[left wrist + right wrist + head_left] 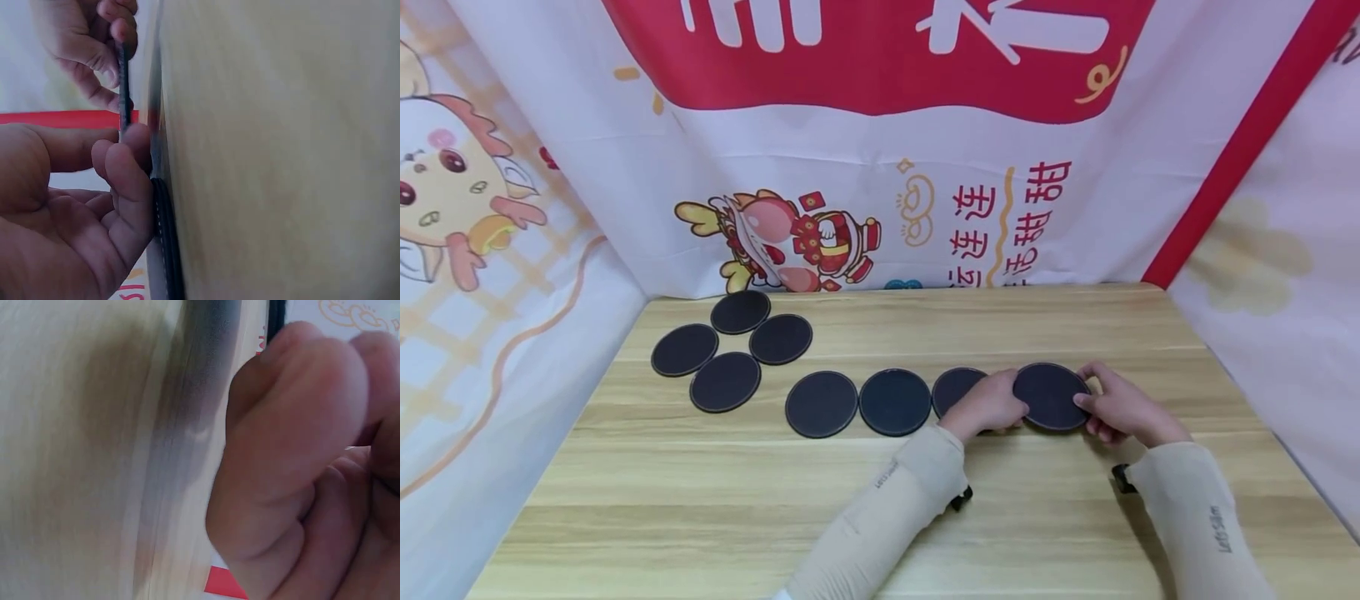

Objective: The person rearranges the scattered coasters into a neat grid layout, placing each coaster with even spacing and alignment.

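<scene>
Four discs clustered rear left on table; three more in a row rightward; hands flank fourth disc.

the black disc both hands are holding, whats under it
The disc is lifted clear of the wooden table, pinched by left hand and right hand. Bare wood shows beneath; directly underneath is partly hidden.
</scene>
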`<state>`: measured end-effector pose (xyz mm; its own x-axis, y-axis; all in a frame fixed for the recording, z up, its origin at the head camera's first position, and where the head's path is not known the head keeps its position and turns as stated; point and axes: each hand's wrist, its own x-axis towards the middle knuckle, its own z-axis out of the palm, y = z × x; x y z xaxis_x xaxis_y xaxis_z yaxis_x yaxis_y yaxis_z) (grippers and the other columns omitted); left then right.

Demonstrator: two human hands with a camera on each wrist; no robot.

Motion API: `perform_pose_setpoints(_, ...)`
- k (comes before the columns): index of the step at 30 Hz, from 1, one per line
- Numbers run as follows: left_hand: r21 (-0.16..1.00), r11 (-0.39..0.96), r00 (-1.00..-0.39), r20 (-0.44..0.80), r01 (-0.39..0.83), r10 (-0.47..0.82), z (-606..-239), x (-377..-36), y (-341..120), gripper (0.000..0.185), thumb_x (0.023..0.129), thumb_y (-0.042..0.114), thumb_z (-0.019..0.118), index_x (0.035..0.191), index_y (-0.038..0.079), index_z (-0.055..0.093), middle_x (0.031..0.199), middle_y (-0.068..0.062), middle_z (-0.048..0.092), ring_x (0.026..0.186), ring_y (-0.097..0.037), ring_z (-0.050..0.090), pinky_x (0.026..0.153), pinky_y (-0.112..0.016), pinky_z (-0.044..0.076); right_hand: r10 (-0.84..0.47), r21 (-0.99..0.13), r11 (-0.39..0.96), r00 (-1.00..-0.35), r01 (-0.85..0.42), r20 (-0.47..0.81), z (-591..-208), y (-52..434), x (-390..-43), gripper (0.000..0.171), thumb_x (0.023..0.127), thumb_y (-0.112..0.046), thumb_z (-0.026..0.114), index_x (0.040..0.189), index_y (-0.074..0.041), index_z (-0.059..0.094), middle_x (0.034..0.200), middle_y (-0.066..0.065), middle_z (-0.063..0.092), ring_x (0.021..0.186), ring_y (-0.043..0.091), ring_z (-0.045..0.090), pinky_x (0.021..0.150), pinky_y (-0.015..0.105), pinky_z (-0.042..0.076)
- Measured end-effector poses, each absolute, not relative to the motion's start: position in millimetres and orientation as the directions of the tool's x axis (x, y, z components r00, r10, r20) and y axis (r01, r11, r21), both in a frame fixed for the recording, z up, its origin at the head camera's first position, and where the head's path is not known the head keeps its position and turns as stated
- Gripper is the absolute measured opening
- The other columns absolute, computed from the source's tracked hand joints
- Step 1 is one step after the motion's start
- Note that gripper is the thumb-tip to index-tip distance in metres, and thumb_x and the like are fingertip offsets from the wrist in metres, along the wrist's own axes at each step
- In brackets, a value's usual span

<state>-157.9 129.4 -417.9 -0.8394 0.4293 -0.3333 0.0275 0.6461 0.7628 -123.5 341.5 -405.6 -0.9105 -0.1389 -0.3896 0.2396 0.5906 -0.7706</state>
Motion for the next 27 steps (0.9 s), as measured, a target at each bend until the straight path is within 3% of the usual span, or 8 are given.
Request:
perform_pose_setpoints(10, 0.785, 0.619, -0.82, -0.34, 0.021, 0.46, -415.9, -159.0, 126.9, 0.044, 0.1, 0.005, 0.055, 0.143, 0.001, 0.05, 0.065, -0.007, 0.066, 0.05, -0.016, 0.06, 0.05, -0.026, 0.053, -0.136, -0.774, 0.562, -0.89, 0.292, -0.435, -412.9, 339.5, -125.9, 0.035, 0.106, -0.008, 0.047, 0.136, -0.004, 0.029, 0.061, 0.011, 0.056, 0.045, 0.017, 0.052, 0.043, 0.03, 0.047)
perform_pose_setpoints(21, 0.791, 0.612, -0.813, -0.348, 0.012, 0.466, -416.4, -161.3, 127.3, 0.046, 0.102, 0.014, 0.06, 0.143, -0.002, 0.047, 0.068, -0.008, 0.066, 0.052, -0.018, 0.06, 0.052, -0.028, 0.055, -0.109, -0.737, 0.621, -0.902, 0.268, -0.419, -414.7, 336.9, -129.7, 0.038, 0.103, -0.007, 0.052, 0.135, -0.001, 0.032, 0.062, 0.013, 0.058, 0.045, 0.017, 0.055, 0.043, 0.032, 0.05)
perform_pose_setpoints(27, 0.815, 0.579, -0.804, -0.345, -0.002, 0.484, -416.4, -159.9, 124.1, 0.06, 0.102, 0.012, 0.058, 0.157, 0.005, 0.035, 0.069, -0.01, 0.066, 0.053, -0.017, 0.06, 0.054, -0.028, 0.055, -0.102, -0.719, 0.655, -0.916, 0.232, -0.389, -416.2, 334.5, -131.7, 0.038, 0.102, -0.005, 0.052, 0.135, -0.001, 0.035, 0.063, 0.014, 0.058, 0.047, 0.02, 0.057, 0.043, 0.035, 0.051)
